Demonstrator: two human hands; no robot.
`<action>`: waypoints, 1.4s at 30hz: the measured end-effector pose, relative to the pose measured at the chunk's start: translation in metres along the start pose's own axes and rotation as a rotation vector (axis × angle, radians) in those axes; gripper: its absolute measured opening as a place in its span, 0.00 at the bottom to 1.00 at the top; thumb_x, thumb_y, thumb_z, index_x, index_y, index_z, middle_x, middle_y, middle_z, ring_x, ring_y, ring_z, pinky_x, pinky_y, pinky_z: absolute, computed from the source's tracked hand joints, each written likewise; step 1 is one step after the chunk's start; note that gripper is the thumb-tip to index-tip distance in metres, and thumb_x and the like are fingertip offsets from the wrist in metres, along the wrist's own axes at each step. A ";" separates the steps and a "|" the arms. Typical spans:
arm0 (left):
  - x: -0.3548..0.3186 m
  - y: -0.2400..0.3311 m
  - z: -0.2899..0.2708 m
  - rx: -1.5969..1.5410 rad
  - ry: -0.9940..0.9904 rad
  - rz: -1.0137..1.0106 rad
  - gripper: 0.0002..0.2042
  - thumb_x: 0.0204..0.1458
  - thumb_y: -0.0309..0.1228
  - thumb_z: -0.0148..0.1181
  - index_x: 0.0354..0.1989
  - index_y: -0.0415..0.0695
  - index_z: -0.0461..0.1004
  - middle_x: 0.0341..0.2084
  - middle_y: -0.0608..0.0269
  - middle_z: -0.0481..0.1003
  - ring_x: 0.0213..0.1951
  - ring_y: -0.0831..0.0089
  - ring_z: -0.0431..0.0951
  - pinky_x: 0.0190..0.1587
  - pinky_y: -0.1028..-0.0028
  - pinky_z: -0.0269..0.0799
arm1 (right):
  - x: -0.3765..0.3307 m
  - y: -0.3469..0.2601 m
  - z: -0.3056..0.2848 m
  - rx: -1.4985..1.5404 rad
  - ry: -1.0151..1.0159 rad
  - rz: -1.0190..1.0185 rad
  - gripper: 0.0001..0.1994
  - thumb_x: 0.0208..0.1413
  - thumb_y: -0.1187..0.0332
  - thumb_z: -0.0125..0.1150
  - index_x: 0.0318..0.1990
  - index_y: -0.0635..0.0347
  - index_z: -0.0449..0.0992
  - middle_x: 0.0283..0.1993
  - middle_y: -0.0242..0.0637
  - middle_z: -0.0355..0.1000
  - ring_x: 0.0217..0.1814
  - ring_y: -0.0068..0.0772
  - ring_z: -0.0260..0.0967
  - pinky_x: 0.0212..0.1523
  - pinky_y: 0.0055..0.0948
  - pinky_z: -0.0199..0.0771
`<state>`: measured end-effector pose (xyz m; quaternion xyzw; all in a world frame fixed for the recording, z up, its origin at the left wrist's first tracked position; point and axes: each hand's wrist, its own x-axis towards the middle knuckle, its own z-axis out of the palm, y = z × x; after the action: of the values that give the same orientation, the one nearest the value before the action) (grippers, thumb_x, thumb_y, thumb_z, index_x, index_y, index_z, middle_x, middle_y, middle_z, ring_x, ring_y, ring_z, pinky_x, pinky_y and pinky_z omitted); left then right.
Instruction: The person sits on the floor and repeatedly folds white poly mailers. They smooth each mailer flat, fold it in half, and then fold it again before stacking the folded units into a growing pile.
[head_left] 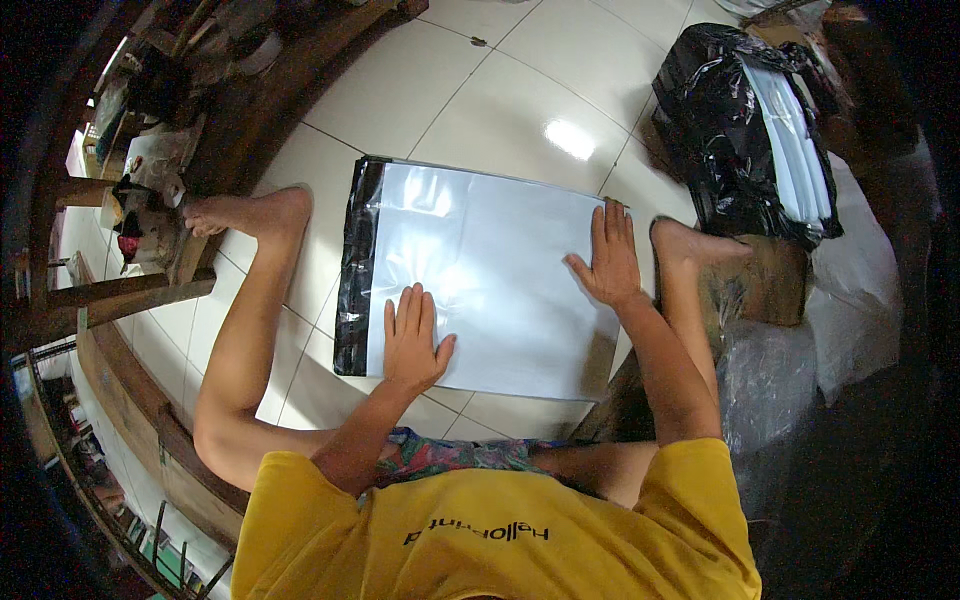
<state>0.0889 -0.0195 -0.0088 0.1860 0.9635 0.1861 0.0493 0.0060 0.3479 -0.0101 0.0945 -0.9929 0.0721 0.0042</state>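
A stack of flat, white plastic mailing bags (pixel 500 270) lies on the tiled floor between my legs. Along its left side runs a glossy black strip (pixel 357 270). My left hand (pixel 411 340) rests flat on the lower left part of the white surface, fingers stretched out. Near the right edge, my right hand (pixel 610 255) lies flat on the same surface, its thumb spread from the fingers. Neither hand grips anything. How many bags lie beneath the top one cannot be made out.
At the upper right, a black plastic bag (pixel 715 120) holds pale folded sheets (pixel 795 150), beside a brown cardboard box (pixel 770 280). Clear plastic wrapping (pixel 765 380) lies to the right. Wooden furniture (pixel 290 110) stands at the left, over pale floor tiles (pixel 450 90).
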 end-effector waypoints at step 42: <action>0.089 -0.144 -0.049 -0.386 -0.234 -0.599 0.38 0.44 0.47 0.69 0.58 0.29 0.66 0.47 0.37 0.74 0.49 0.47 0.78 0.57 0.58 0.72 | -0.120 -0.018 0.014 0.873 -0.089 0.985 0.35 0.57 0.67 0.66 0.65 0.78 0.56 0.52 0.53 0.71 0.48 0.35 0.73 0.48 0.32 0.78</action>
<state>-0.0502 -0.1268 -0.0205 -0.0966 0.9102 0.3190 0.2457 0.1274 0.3512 -0.0241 -0.3748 -0.7988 0.4577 -0.1093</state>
